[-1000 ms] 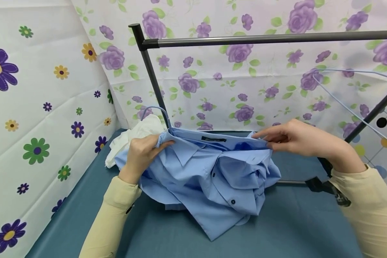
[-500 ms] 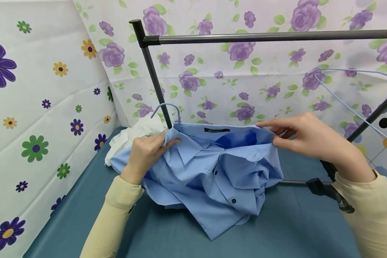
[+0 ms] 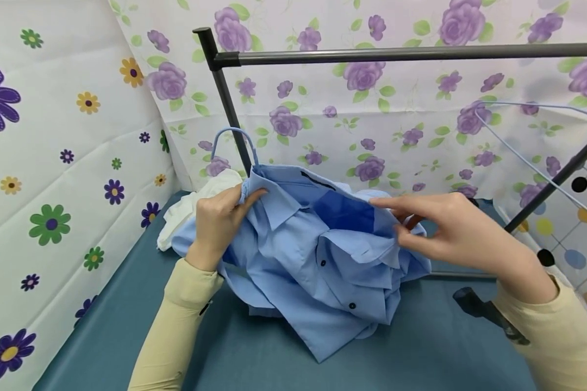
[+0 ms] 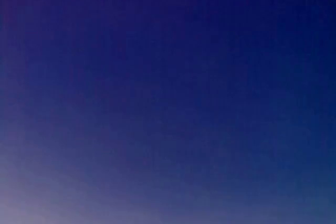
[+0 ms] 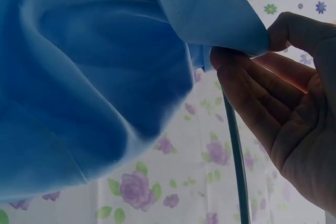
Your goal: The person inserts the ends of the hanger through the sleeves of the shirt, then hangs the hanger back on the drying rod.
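Observation:
A light blue button-up shirt (image 3: 283,255) lies bunched on the table in the head view, its collar raised. My left hand (image 3: 215,225) grips the collar end, thumb on the near side. Close by, a blue hanger's hook (image 3: 233,130) sticks up from the neck; the rest of this hanger is hidden in the shirt. My right hand (image 3: 445,225) pinches the collar's other end between thumb and fingers. The right wrist view also shows these fingers (image 5: 252,82) at the shirt's collar edge. Only dark blue blur fills the left wrist view.
A dark metal rack with a top rail (image 3: 372,55) stands behind the shirt. Another blue wire hanger (image 3: 511,146) is at the right. White cloth (image 3: 178,217) lies at the left on the blue-green table (image 3: 435,347). Flowered sheets hang around.
The collar's left end and the hanger hook have risen with my left hand. My right hand has moved a little left and down, and the neck opening gapes wider.

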A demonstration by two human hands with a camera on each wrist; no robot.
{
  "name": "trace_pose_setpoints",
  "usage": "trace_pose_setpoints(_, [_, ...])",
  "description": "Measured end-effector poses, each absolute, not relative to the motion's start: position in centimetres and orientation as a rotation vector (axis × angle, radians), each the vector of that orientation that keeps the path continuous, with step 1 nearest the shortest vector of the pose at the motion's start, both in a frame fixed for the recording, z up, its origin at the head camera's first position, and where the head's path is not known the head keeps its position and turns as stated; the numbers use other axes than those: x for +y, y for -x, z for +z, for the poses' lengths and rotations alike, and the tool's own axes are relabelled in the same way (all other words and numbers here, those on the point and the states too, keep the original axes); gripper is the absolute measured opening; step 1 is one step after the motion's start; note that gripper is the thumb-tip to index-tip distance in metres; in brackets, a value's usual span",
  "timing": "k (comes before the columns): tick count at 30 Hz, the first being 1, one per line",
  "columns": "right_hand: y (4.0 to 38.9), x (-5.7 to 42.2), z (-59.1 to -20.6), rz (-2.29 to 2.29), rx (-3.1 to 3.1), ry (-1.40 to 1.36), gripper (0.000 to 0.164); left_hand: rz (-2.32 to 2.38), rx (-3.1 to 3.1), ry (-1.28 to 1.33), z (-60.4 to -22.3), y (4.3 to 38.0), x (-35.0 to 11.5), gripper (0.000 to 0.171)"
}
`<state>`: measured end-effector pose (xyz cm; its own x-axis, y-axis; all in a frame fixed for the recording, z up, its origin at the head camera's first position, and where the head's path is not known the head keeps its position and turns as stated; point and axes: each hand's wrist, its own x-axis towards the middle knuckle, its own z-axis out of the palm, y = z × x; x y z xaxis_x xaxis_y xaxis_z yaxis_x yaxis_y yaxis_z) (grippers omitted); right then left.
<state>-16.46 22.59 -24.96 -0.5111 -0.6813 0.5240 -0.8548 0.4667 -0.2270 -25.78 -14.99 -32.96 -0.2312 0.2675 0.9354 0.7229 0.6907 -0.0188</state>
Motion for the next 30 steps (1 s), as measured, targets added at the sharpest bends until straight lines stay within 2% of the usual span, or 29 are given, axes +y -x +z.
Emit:
trace_pose_setpoints(11, [16.6,20.6,-27.7,0.768,-2.355,-1.312,0.06,-0.584,-1.774,0.847,-32.4,25.0,-14.8,0.037])
trace_pose_setpoints(30, [17.1,18.9,-31.2,0.757,-2.265,-1.158,0.061,-0.581,-1.744,0.942,-32.0,24.3,-14.2,0.039])
